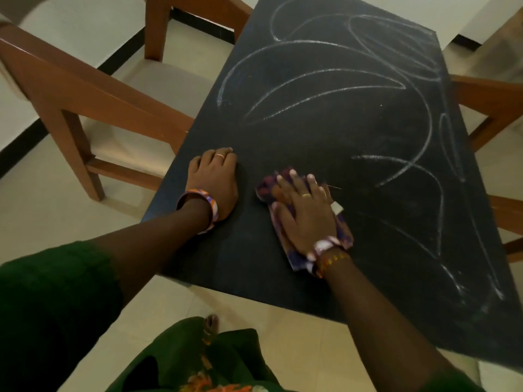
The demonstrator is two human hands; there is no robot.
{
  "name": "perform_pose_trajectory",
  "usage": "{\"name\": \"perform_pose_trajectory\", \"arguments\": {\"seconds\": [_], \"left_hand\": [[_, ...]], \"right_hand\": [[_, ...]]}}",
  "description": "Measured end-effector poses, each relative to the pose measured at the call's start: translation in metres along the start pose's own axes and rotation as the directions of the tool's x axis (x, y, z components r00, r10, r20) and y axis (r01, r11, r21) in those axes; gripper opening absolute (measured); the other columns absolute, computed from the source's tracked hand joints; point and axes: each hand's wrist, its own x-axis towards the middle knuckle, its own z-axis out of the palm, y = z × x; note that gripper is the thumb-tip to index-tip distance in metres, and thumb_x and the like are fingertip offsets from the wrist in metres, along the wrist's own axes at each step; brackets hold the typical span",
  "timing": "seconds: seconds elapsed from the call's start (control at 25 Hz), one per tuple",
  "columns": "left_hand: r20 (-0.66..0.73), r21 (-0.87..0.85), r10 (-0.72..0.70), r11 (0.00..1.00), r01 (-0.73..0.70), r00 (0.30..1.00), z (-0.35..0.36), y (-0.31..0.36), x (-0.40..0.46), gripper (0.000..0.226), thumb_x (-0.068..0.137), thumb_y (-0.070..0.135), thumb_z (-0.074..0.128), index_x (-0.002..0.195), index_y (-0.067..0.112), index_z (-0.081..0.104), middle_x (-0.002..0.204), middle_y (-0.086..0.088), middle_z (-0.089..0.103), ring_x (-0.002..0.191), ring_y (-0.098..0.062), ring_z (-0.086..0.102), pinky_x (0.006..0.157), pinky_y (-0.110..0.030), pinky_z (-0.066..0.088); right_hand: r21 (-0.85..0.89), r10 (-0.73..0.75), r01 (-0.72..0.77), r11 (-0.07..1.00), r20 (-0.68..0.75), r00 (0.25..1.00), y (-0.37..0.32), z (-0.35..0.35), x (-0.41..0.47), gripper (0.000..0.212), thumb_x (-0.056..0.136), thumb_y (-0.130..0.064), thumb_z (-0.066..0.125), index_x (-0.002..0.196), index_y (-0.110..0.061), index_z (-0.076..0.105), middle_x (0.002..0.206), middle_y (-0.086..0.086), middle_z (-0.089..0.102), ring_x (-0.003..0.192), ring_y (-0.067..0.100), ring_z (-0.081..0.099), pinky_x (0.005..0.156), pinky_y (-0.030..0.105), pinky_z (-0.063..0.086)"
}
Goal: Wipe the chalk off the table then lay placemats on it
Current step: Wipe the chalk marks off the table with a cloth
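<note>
chalk (325, 80) loops cover most of the dark table (297, 131), running from the upper middle of the frame down the right side to the lower right corner; the patch at centre and lower left, around my hands, looks bare of marks. my right hand (304, 210) lies flat on a purple patterned cloth (343, 232) just right of centre, fingers straight and spread, pressing it to the surface rather than bunching it. my left hand (216, 183) rests on the table near its left edge, fingers bent down against the top and gripping nothing that i can see. no placemats show anywhere in the frame, so i judge that part is well off. brown wooden chairs (85, 89) stand close along the left, with more wood at the right edge.

i'd judge the wiping is early, with most of the scribble left. to do it well i'd keep the palm weight even over the cloth and sweep in long overlapping strokes toward the upper right, where the lines are densest, then down the right edge. faint smears show near the lower right, so dust may just spread; i'd refold to a fresh face when the cloth loads up. the left hand should brace the table against sliding.
</note>
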Motion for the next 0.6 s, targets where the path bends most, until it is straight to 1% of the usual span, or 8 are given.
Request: {"name": "perform_pose_trajectory", "arguments": {"seconds": [0.08,0.12,0.2,0.28,0.32,0.4,0.52,0.6], "left_hand": [[-0.006,-0.018,0.011,1.000,-0.011,1.000,0.000,-0.002,-0.002,0.039,0.097,0.021,0.038,0.136,0.014,0.043,0.149,-0.006,0.033,0.138,-0.025,0.027,0.113,-0.042,0.019],[-0.009,-0.029,0.015,0.999,-0.015,1.000,0.000,-0.003,-0.002,0.039,0.097,0.021,0.038,0.135,0.014,0.044,0.149,-0.006,0.034,0.138,-0.025,0.028,0.113,-0.042,0.019],[-0.009,-0.049,0.013,0.999,-0.013,1.000,0.000,-0.003,-0.001,0.037,0.097,0.020,0.038,0.133,0.013,0.046,0.148,-0.007,0.035,0.137,-0.025,0.029,0.113,-0.042,0.020],[-0.022,-0.065,0.001,0.998,-0.002,1.000,0.000,-0.004,0.000,0.036,0.097,0.019,0.040,0.132,0.012,0.048,0.146,-0.007,0.037,0.135,-0.026,0.031,0.112,-0.043,0.020],[-0.031,-0.066,0.001,0.998,-0.003,1.000,0.000,-0.004,0.000,0.036,0.096,0.019,0.040,0.130,0.012,0.049,0.145,-0.008,0.039,0.135,-0.026,0.032,0.112,-0.043,0.021],[-0.043,-0.046,0.029,0.998,-0.031,0.999,0.001,-0.003,0.000,0.034,0.095,0.016,0.043,0.127,0.011,0.052,0.143,-0.009,0.041,0.133,-0.028,0.034,0.111,-0.044,0.019],[-0.057,-0.030,0.144,0.989,-0.146,0.988,0.003,0.000,0.003,0.029,0.092,0.013,0.047,0.118,0.009,0.060,0.136,-0.012,0.049,0.126,-0.032,0.042,0.107,-0.046,0.021],[-0.032,-0.042,0.251,0.967,-0.253,0.967,0.007,0.012,0.014,0.028,0.089,0.014,0.048,0.111,0.007,0.063,0.131,-0.014,0.054,0.120,-0.035,0.049,0.101,-0.049,0.030]], "right_hand": [[-0.046,-0.009,0.009,0.999,-0.002,1.000,0.035,-0.006,-0.039,0.055,0.092,-0.051,0.025,0.145,-0.037,0.030,0.157,-0.004,0.020,0.144,0.028,0.015,0.116,0.044,0.006],[-0.064,0.052,-0.053,0.997,-0.016,0.998,0.058,-0.011,-0.049,0.057,0.090,-0.051,0.023,0.144,-0.035,0.032,0.156,-0.002,0.022,0.143,0.030,0.018,0.116,0.047,0.009],[-0.043,0.260,-0.261,0.964,-0.029,0.965,0.095,-0.018,-0.049,0.055,0.094,-0.047,0.026,0.146,-0.031,0.030,0.157,0.001,0.022,0.143,0.032,0.017,0.117,0.049,0.011],[-0.016,0.437,-0.438,0.899,-0.048,0.898,0.101,-0.015,-0.031,0.052,0.098,-0.042,0.031,0.148,-0.029,0.025,0.158,0.001,0.018,0.144,0.032,0.012,0.117,0.049,0.008],[-0.009,0.476,-0.477,0.879,-0.059,0.878,0.092,-0.013,-0.021,0.052,0.098,-0.041,0.032,0.149,-0.030,0.023,0.158,0.001,0.017,0.144,0.032,0.011,0.118,0.048,0.006],[-0.015,0.432,-0.434,0.901,-0.061,0.900,0.070,-0.010,-0.015,0.053,0.097,-0.042,0.032,0.149,-0.033,0.021,0.159,0.000,0.014,0.145,0.033,0.009,0.117,0.047,0.004],[-0.010,0.198,-0.198,0.980,-0.027,0.980,0.051,-0.003,-0.033,0.055,0.096,-0.047,0.032,0.148,-0.035,0.021,0.159,-0.004,0.013,0.145,0.029,0.008,0.116,0.041,0.000],[-0.022,0.090,-0.090,0.996,-0.011,0.996,0.069,-0.011,-0.032,0.058,0.092,-0.051,0.026,0.147,-0.034,0.025,0.158,-0.003,0.016,0.145,0.028,0.012,0.115,0.039,0.002]]}}
